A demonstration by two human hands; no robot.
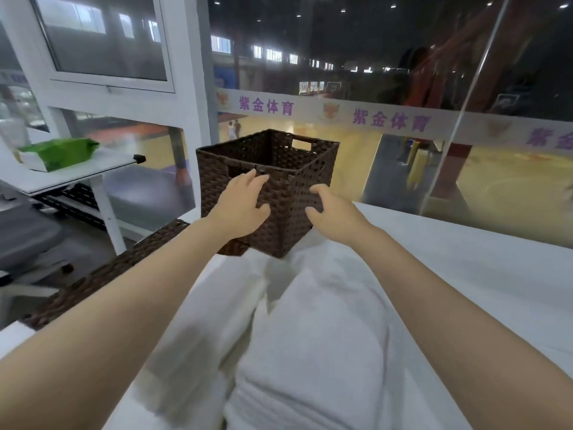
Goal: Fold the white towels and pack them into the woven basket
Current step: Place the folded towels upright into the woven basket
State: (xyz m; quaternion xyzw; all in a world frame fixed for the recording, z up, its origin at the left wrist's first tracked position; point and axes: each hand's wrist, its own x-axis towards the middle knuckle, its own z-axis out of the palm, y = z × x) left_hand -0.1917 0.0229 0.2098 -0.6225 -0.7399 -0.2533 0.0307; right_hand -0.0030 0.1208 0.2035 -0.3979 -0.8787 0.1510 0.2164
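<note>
At the far left end of the white table [465,259], the woven basket [279,193] stands upright with its open top showing; one cut-out handle is visible on its far wall. Your left hand [240,209] lies against the basket's near-left wall, fingers fairly straight and reaching up to the rim, thumb spread toward the near corner. Your right hand [333,214] is at the near-right wall, fingers loosely curved against the weave, thumb out; whether it presses or only touches cannot be told. Neither hand is wrapped round anything. Whether the basket's base sits flat on the table or is lifted cannot be told.

Directly in front of you, between your forearms, the white towels [310,352] lie heaped on the table, loosely bunched, with a folded edge near the bottom of the view. Their far end runs up to the basket's near corner.

A second woven piece [102,274] lies along the table's left edge. Off to the left, a green packet [59,152] rests on a side table [77,172].
</note>
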